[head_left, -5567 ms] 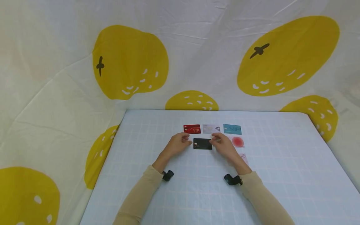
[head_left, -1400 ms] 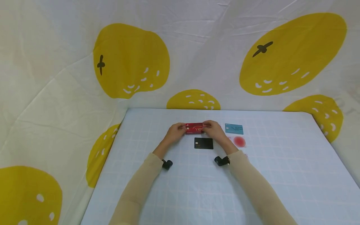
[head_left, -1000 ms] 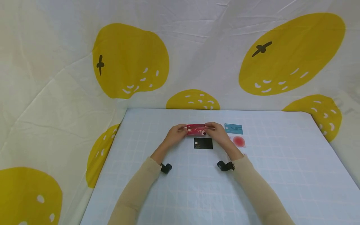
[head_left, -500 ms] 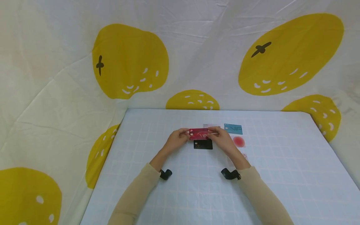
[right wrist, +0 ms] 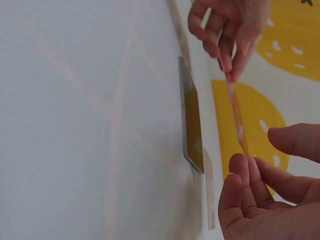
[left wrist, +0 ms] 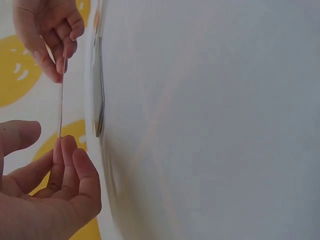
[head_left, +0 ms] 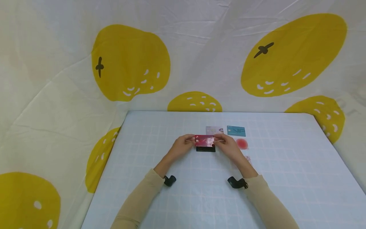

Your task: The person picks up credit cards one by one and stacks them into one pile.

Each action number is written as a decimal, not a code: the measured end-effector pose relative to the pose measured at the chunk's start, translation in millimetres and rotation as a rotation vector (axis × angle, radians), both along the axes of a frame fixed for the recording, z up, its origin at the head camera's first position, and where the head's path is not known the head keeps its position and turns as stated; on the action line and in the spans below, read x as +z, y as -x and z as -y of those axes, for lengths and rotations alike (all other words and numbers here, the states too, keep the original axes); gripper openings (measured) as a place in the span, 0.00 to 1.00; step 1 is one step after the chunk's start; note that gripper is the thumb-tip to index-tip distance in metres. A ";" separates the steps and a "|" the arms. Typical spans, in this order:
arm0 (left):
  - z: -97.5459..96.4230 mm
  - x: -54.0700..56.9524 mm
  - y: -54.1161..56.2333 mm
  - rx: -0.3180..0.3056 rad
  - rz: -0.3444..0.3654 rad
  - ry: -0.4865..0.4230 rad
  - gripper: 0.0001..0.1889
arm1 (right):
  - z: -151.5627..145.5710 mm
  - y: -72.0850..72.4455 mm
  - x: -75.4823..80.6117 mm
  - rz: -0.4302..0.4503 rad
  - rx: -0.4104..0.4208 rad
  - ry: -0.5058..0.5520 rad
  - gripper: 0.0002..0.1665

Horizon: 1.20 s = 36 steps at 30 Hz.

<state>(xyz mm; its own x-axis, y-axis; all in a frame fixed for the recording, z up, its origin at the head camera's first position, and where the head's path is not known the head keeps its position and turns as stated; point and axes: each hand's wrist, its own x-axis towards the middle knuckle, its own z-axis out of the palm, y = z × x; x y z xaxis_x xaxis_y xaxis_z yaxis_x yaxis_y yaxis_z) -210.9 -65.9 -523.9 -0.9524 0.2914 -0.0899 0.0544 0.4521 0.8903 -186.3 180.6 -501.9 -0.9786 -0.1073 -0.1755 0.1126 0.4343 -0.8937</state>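
Note:
A red plastic chip card (head_left: 204,140) is held level between my two hands in the head view. The fingers of my left hand (head_left: 181,148) grip its left end. At the right end, my right hand (head_left: 228,149) holds it by the fingertips. From the left wrist, the red card (left wrist: 61,112) shows edge-on as a thin line, apart from the tabletop. Below it lies a black card (head_left: 206,149), its far part covered by the red one. The right wrist view shows the black card (right wrist: 191,120) with a yellow reflection on its face.
Behind the hands lie a pale lilac card (head_left: 214,129) and a teal card (head_left: 236,131). Nearer on the right are a white card with a red circle (head_left: 241,144) and a pinkish card (head_left: 248,158), partly behind my right wrist. A patterned cloth (head_left: 206,63) hangs behind the table.
The red card lay in the back row at first, with my hands by the black card. Both hands have since taken it up and brought it nearer, over the black card.

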 end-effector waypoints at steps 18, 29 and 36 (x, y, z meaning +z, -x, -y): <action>-8.5 -0.1 -0.1 -0.052 -0.026 0.133 0.20 | -5.0 -2.3 -18.8 0.064 -0.019 0.003 0.24; -13.9 0.4 -3.1 -0.039 0.003 0.194 0.19 | -5.7 -4.7 -23.3 0.054 -0.002 -0.002 0.24; -15.2 1.2 -2.4 -0.044 0.014 0.210 0.19 | -4.0 -5.4 -23.8 0.062 -0.008 0.004 0.24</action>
